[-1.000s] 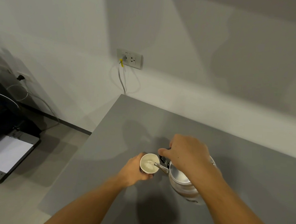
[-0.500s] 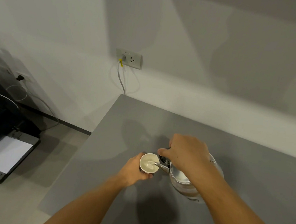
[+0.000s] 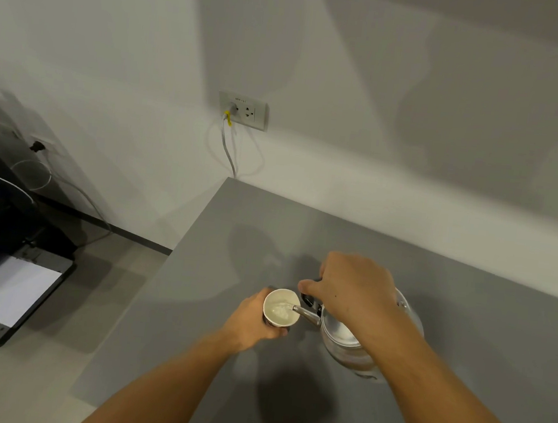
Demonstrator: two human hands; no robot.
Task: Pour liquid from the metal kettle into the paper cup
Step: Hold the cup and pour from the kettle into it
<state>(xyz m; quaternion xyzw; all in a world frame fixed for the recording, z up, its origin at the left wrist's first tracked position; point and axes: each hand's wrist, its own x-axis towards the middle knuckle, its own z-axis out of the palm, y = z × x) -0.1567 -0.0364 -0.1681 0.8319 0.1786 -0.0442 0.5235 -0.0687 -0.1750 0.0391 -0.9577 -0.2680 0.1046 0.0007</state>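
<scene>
A white paper cup (image 3: 280, 308) stands on the grey table (image 3: 464, 334), with my left hand (image 3: 252, 318) wrapped around its left side. A shiny metal kettle (image 3: 347, 339) is tilted to the left, right of the cup. My right hand (image 3: 352, 288) grips its dark handle from above. The kettle's spout reaches over the cup's right rim, and liquid runs from it into the cup, where pale liquid shows inside.
The table's left edge drops to the floor, where a black printer (image 3: 4, 286) with white paper sits. A wall socket (image 3: 243, 110) with a plugged cable is behind the table's far left corner. The wall runs along the table's far edge.
The kettle is held a little higher and more to the right, still tilted over the cup. The left hand and the cup have stayed in place.
</scene>
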